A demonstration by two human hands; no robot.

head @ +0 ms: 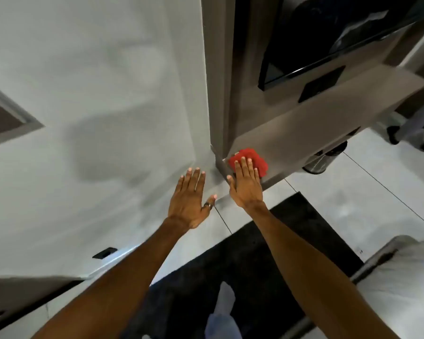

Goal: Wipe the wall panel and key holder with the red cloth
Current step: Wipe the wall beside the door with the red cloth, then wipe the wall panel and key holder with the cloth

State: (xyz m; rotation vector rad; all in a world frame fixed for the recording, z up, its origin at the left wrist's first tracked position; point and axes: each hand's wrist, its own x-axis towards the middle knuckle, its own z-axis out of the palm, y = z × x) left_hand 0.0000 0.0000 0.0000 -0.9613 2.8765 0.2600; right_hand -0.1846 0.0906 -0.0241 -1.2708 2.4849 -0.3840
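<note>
The red cloth (251,157) lies bunched against the lower part of the beige wall panel (304,128), near its bottom left corner. My right hand (245,184) presses flat on the cloth with its fingers straight and together. My left hand (190,198) rests flat on the white wall (96,94) to the left of the panel's edge, fingers spread, a ring on the thumb. A small black box (321,84), possibly the key holder, is fixed higher up on the panel.
A dark screen (328,40) hangs above the black box. A metal bin (321,162) stands on the tiled floor under the panel. A black mat (242,265) lies underfoot, a bed corner (402,277) at right, a black socket (105,253) low on the wall.
</note>
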